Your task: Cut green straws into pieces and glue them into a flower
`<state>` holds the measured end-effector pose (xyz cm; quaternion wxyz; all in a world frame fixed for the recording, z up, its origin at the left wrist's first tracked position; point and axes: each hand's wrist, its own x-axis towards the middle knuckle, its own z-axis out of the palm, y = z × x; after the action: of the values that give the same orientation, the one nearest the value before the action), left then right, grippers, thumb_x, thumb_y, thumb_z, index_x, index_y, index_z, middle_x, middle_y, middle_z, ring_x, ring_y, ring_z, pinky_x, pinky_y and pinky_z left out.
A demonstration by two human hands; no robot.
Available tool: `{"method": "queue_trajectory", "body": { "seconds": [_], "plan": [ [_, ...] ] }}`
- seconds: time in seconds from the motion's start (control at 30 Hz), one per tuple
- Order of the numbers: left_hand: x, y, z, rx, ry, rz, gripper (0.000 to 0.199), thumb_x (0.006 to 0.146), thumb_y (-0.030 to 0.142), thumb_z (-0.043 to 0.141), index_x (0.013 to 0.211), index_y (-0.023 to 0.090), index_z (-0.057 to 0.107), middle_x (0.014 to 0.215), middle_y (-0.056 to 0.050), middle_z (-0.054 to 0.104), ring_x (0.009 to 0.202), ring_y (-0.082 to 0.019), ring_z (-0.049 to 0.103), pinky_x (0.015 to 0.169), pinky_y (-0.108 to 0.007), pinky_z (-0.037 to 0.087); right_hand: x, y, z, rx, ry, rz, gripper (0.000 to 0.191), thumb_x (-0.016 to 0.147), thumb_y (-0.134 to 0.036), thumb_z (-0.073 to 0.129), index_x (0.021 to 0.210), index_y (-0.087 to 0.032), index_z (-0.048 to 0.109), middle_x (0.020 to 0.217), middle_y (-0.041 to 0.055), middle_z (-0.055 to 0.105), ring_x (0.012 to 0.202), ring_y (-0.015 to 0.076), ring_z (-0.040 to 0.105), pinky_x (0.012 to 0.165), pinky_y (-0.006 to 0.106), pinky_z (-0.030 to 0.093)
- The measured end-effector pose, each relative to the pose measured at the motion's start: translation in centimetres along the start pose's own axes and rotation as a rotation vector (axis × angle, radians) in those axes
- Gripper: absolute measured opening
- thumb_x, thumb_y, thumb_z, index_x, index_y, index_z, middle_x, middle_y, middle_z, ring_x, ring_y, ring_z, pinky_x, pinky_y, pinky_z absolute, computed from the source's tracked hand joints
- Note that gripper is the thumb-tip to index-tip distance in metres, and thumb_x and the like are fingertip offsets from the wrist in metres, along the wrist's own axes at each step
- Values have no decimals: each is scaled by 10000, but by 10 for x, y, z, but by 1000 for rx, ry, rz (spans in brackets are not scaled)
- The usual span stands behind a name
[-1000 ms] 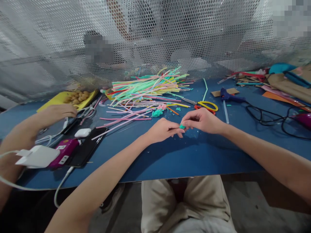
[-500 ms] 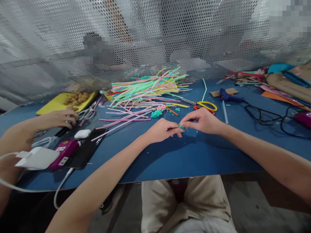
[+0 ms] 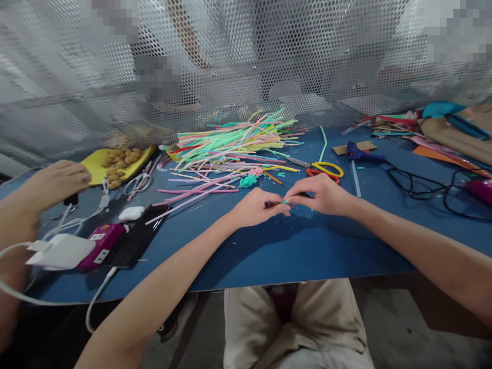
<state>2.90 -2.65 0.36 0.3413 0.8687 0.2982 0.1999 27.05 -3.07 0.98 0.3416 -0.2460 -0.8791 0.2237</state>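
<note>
My left hand [image 3: 254,207] and my right hand [image 3: 320,193] meet over the blue table [image 3: 261,256], fingertips pinched together. Between them shows a tiny green piece [image 3: 284,202], mostly covered by the fingers, so its exact kind is unclear. Just beyond my hands lie a green fringed bundle [image 3: 248,180] and a pink one [image 3: 255,171]. Scissors [image 3: 326,168] with yellow and red handles rest behind my right hand. Farther back is a heap of pastel fuzzy stems [image 3: 234,136].
At left, a co-worker's hand [image 3: 61,182] holds a dark object near a yellow sheet [image 3: 96,163] with brown lumps. A phone [image 3: 140,238], purple power strip [image 3: 103,245] and white charger [image 3: 63,251] lie nearer. A blue glue gun [image 3: 363,152] trails its cord rightward. Perforated metal [image 3: 300,51] stands behind.
The co-worker's hand has moved left, away from the white-handled scissors, lifting a dark object. My hands stay almost in place, with the green piece showing slightly less between my fingertips.
</note>
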Motion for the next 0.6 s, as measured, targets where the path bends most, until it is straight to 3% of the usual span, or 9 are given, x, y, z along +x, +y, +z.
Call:
{"method": "queue_trajectory", "body": {
  "seconds": [0.13, 0.33, 0.6],
  "plan": [
    [1, 2, 2, -63, -43, -43, 432, 957, 528, 631, 973, 140, 819, 756, -34, 763, 565, -80, 549, 545, -193, 376, -1, 2, 1, -39, -27, -30, 191, 986, -330, 653, 973, -188, 780, 921, 46, 801, 821, 154, 736, 768, 253, 527],
    [3, -4, 8, -185, -89, -113, 482, 978, 552, 587, 968, 128, 819, 920, -88, 811, 666, -112, 659, 654, -203, 515, -1, 6, 3, -22, -87, 15, 188, 991, -327, 638, 986, -190, 767, 909, 36, 796, 809, 150, 727, 764, 248, 515],
    [2, 0, 7, -215, -47, -112, 450, 971, 521, 611, 881, 131, 819, 846, -83, 812, 611, -113, 669, 616, -203, 542, 0, 1, 6, 26, -79, 138, 263, 980, -427, 630, 1091, -214, 736, 884, 22, 788, 747, 158, 694, 716, 277, 497]
  ]
}}
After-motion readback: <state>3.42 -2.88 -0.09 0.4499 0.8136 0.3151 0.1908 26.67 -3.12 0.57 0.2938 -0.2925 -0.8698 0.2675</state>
